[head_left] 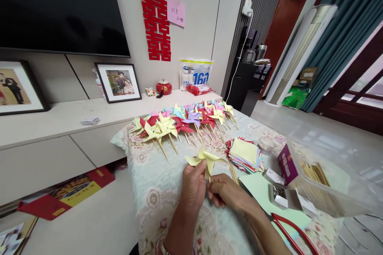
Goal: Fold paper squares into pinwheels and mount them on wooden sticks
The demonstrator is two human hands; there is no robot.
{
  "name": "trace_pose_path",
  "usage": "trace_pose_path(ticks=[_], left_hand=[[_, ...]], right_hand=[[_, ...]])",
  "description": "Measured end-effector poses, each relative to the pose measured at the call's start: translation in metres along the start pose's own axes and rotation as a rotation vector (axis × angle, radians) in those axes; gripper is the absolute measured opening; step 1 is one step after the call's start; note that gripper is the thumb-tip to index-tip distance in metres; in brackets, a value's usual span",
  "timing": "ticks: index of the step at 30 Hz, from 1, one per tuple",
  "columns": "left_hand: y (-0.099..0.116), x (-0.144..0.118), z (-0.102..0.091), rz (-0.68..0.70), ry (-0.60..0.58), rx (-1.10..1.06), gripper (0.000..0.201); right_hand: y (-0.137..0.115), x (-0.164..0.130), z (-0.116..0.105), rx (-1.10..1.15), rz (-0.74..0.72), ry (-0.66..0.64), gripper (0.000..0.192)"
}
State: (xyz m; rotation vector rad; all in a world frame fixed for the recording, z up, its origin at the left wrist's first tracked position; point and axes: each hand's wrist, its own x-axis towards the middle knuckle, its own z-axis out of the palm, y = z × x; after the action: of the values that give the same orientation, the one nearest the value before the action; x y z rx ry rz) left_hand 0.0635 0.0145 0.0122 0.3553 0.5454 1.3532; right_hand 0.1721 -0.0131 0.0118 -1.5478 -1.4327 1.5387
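Observation:
Over the flowered tablecloth (161, 223), my left hand (193, 185) pinches a pale yellow paper pinwheel (211, 158) near its middle, thumb on the front. Just to the right and below, my right hand (224, 192) has its fingers closed around a thin wooden stick (210, 179) under the pinwheel; only a short bit of the stick shows. Finished-looking pinwheels on sticks, such as a purple one (192, 117) and a yellow one (166, 126), lie in rows beyond both hands. A stack of coloured paper squares (244, 152) sits to the right.
Right of my hands are a clear plastic bin (326, 201) with wooden sticks, a small box of metal fasteners (279, 195), red-handled pliers (295, 231) and a round clear container (266, 144). A white cabinet (66, 127) with framed photos borders the table's far left.

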Motion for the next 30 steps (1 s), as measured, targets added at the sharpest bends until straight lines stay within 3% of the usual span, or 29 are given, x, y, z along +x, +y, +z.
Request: trace_pose_path(ticks=[4, 6, 10, 12, 14, 17, 20, 24, 30], left_hand=[[-0.005, -0.004, 0.004, 0.042, 0.007, 0.077, 0.028], [-0.008, -0.001, 0.001, 0.086, 0.046, 0.148, 0.029], [-0.013, 0.005, -0.006, 0.144, 0.130, 0.319, 0.029], [-0.015, 0.005, -0.007, 0.150, 0.139, 0.395, 0.027], [-0.017, 0.004, -0.006, 0.148, 0.123, 0.462, 0.023], [-0.020, 0.001, -0.003, 0.127, 0.036, 0.536, 0.020], [-0.023, -0.004, -0.002, 0.140, -0.068, 0.609, 0.018], [-0.025, -0.008, -0.005, 0.201, -0.139, 0.702, 0.018], [-0.025, -0.008, -0.006, 0.217, -0.113, 0.750, 0.022]], right_hand=[[0.006, -0.010, -0.005, 0.032, 0.009, -0.075, 0.011], [0.007, -0.018, -0.012, 0.045, -0.041, -0.024, 0.018], [0.007, -0.030, -0.032, 0.044, -0.226, 0.377, 0.056], [0.004, -0.032, -0.040, 0.075, -0.294, 0.525, 0.063], [0.003, -0.033, -0.043, 0.098, -0.351, 0.584, 0.060], [0.002, -0.029, -0.040, 0.075, -0.416, 0.591, 0.041], [0.003, -0.024, -0.035, 0.080, -0.427, 0.514, 0.023], [0.006, -0.020, -0.033, 0.186, -0.392, 0.463, 0.020], [0.006, -0.020, -0.032, 0.143, -0.494, 0.518, 0.015]])
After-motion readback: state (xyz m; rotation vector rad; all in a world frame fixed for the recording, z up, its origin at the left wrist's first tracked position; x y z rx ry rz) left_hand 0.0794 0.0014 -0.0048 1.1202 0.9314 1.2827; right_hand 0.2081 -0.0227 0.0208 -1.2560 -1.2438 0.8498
